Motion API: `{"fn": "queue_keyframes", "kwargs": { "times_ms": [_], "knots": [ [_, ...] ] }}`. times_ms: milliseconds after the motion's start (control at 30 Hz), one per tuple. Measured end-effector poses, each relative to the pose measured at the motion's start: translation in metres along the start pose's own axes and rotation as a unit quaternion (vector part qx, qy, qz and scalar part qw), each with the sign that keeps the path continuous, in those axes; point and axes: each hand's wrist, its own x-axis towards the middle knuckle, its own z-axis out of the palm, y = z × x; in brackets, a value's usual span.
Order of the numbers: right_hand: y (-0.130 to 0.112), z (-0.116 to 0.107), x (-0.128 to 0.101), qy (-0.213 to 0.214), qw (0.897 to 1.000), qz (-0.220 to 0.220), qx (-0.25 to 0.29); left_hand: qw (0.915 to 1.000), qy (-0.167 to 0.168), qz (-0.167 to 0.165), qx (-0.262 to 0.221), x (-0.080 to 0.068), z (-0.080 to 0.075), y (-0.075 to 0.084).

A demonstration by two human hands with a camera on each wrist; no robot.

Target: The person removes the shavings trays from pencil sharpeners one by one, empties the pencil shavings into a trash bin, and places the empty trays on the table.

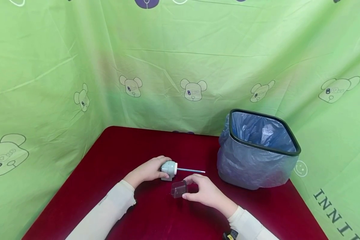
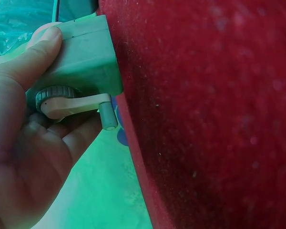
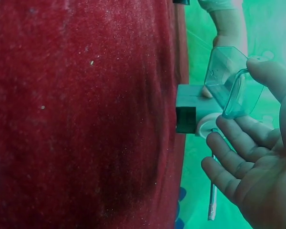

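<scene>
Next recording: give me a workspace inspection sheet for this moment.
Surface: dark red table, standing on it a bin.
Job's things: grey-green sharpener with a pencil stuck in its front; crank at its back; clear tray out of the sharpener.
Clutter: nothing seen.
Hands: left hand grips the sharpener; right hand holds the tray.
Cables: nothing seen.
Surroundings: green bear-print cloth behind and at the sides; the bin is lined with a blue bag.

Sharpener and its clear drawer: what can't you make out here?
- Sharpener: head view, left hand covers its back; crank shows only on the left wrist.
- Drawer: contents too small to tell.
- Pencil: tip hidden inside the sharpener.
- Bin: bottom hidden by its liner.
</scene>
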Motion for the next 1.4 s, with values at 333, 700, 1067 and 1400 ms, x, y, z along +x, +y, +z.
{"fn": "queue_keyframes", "kwargs": {
  "times_ms": [333, 700, 1067, 1400],
  "knots": [
    [0.006, 0.006, 0.003, -0.015, 1.0, 0.005, -0.015, 1.0, -0.003, -0.002, 0.003, 0.001, 0.002, -0.004],
    [0.01, 0.008, 0.001, -0.026, 0.999, 0.014, -0.017, 1.0, -0.003, 0.001, 0.006, 0.003, 0.003, -0.006],
    [0.011, 0.013, -0.002, -0.038, 0.999, 0.012, -0.014, 1.0, -0.008, -0.005, 0.001, 0.003, 0.007, -0.008],
    [0.016, 0.02, -0.003, -0.031, 0.999, 0.001, -0.032, 0.9999, -0.005, -0.005, 0.009, 0.002, 0.005, -0.007]
  ]
}}
